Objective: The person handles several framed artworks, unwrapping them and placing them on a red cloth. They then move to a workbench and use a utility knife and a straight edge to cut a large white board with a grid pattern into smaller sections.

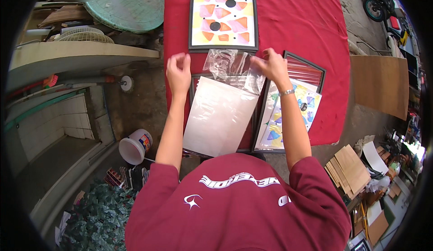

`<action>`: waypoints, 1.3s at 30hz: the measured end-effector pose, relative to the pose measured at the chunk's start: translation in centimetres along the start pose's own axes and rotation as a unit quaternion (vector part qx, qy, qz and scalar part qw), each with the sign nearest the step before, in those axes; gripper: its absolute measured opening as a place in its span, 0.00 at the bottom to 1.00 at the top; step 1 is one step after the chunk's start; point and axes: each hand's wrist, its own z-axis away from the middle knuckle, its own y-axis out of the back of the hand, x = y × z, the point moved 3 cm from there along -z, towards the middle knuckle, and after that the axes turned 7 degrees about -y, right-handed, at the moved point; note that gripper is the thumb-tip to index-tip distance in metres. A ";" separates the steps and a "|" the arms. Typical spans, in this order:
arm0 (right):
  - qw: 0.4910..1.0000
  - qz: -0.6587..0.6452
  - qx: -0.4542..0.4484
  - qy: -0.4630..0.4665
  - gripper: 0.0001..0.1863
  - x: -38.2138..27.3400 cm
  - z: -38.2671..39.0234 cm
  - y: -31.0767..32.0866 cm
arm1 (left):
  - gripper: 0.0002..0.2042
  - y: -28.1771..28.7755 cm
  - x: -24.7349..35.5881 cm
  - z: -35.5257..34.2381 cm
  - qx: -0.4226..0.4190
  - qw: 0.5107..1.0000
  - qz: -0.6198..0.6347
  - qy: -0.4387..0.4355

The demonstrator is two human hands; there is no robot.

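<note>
A clear plastic sleeve [224, 66] with a white sheet [219, 118] in its lower part lies tilted over a dark frame [195, 80] on the table. My right hand [274, 70] pinches the sleeve's upper right corner. Its loose upper end is crumpled and shiny. Left of the sleeve, my left hand [179, 75] is raised, fingers loosely bent and apart from the plastic, with nothing visible in them. Beneath my right forearm lie painted sheets [295, 111] with blue, yellow and purple shapes, partly covering another dark frame [323, 77].
A framed picture [224, 16] with orange and pink shapes lies at the far side of the red tablecloth [302, 20]. A green round tabletop [126, 5] and a white bucket [135, 146] stand left. Wooden boards [347, 169] are stacked at the lower right.
</note>
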 end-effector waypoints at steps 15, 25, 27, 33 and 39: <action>0.971 -0.149 -0.079 0.172 0.07 -4.1 12.9 6.1 | 0.32 4.2 -1.4 10.4 -0.199 0.974 -0.102 -0.036; 0.878 -0.079 0.034 0.470 0.14 -5.4 22.4 7.4 | 0.39 4.0 -0.5 11.3 -0.277 0.761 0.544 0.219; 0.876 -0.053 0.009 0.480 0.12 -5.2 23.0 5.9 | 0.27 4.3 0.8 11.2 -0.296 0.812 0.456 0.212; 0.863 -0.241 -0.121 0.428 0.11 -3.4 21.1 6.4 | 0.16 6.9 5.8 12.2 -0.272 0.914 0.283 0.106; 0.914 -0.060 -0.247 0.317 0.17 -7.0 16.4 12.4 | 0.23 12.5 14.5 11.3 -0.245 0.917 0.311 -0.042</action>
